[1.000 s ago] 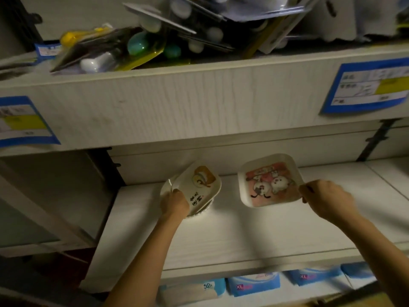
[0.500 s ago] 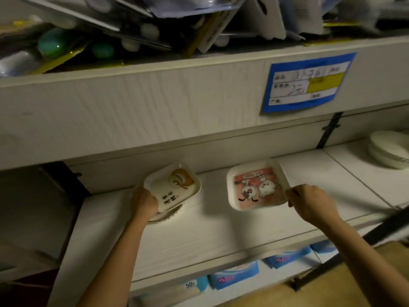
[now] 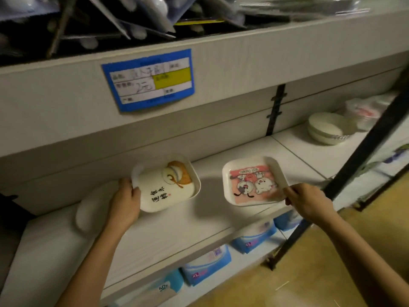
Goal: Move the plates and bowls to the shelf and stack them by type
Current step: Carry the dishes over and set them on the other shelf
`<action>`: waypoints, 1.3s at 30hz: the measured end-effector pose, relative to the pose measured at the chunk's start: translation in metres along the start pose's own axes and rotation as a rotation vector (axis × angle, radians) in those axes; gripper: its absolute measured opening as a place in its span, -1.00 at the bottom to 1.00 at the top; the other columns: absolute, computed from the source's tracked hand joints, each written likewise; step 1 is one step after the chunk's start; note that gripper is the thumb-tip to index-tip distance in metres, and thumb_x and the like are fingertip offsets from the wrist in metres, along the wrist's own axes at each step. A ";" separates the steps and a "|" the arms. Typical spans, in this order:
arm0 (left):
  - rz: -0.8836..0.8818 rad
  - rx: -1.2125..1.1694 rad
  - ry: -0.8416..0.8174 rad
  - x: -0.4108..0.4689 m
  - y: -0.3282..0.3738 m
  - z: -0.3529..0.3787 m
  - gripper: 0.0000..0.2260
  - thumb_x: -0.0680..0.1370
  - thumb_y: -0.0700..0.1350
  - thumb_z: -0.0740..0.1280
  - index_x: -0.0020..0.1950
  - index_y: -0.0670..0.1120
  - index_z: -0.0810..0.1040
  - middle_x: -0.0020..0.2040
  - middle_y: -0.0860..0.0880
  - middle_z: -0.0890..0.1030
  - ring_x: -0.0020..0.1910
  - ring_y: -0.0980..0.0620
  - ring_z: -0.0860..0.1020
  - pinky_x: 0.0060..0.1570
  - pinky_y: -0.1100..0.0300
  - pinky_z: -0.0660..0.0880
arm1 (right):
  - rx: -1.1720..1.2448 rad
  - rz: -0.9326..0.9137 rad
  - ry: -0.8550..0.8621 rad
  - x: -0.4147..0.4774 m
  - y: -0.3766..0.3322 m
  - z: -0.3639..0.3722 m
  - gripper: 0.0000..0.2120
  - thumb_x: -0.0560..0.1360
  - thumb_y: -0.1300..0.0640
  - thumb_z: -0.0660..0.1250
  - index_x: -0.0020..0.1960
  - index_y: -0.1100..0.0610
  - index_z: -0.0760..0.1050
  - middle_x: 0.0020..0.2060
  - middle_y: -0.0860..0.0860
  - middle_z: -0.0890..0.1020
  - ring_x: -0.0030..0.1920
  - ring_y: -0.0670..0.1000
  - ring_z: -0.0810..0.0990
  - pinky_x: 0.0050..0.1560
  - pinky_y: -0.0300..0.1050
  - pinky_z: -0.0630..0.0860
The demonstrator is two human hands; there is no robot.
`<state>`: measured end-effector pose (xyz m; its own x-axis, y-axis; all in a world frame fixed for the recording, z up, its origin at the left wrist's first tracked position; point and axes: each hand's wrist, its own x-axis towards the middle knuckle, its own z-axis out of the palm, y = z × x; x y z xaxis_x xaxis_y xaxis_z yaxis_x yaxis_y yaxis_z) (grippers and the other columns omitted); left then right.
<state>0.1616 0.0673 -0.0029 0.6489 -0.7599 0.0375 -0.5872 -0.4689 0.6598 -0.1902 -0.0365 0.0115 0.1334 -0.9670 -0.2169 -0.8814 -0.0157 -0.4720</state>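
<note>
My left hand (image 3: 125, 201) grips calligraphy plate (image 3: 167, 185), right hand (image 3: 306, 201) pinches cartoon plate (image 3: 254, 181); I keep both level over shelf (image 3: 177, 231), stack matching types.

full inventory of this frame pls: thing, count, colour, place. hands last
square plate with orange print and black script: 1, white, middle shelf left, held by its left edge
square plate with pink cartoon print: 1, white and pink, middle shelf centre, held at its right corner
plain white dish: 1, white, on the shelf behind the left hand, blurred
stack of round bowls: 1 stack, pale white, middle shelf far right
plastic-wrapped pack: 1, white with red print, behind the bowls
blue price label: 1, blue, white and yellow, upper shelf front
packaged goods: many, mixed, upper shelf, blurred
blue and white XL packs: several, lower shelf
black metal post: 1, right side
left hand: grips the orange-print plate
right hand: grips the pink plate
</note>
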 end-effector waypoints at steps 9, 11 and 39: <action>0.151 -0.084 -0.184 -0.056 0.107 0.083 -0.79 0.59 -0.21 0.10 0.21 -0.20 0.32 0.15 -0.23 0.57 -0.04 -0.05 0.44 -0.11 0.14 0.30 | 0.071 0.046 0.114 -0.026 0.117 -0.067 -0.65 0.59 0.01 0.10 -0.34 0.00 0.44 -0.39 -0.08 0.52 -0.38 -0.09 0.49 -0.37 -0.19 0.41; 0.173 -0.062 -0.213 -0.072 0.130 0.103 -0.80 0.59 -0.20 0.10 0.21 -0.17 0.32 0.13 -0.22 0.58 -0.04 -0.06 0.45 -0.13 0.13 0.31 | 0.042 0.071 0.125 -0.030 0.146 -0.082 -0.63 0.59 0.01 0.10 -0.37 -0.01 0.42 -0.41 -0.11 0.51 -0.39 -0.11 0.47 -0.42 -0.21 0.33; 0.354 -0.059 -0.444 -0.192 0.376 0.307 -0.90 0.62 -0.15 0.07 0.12 -0.10 0.27 -0.03 -0.10 0.57 -0.28 0.16 0.46 -0.44 0.40 0.28 | 0.094 0.343 0.257 0.003 0.410 -0.225 -0.62 0.56 0.01 0.13 -0.38 0.03 0.50 -0.36 -0.04 0.57 -0.26 0.06 0.55 -0.10 0.08 0.56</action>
<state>-0.3325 -0.1015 0.0076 0.1439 -0.9885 -0.0465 -0.6955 -0.1345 0.7058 -0.6532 -0.1032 0.0094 -0.2877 -0.9442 -0.1604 -0.8084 0.3292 -0.4879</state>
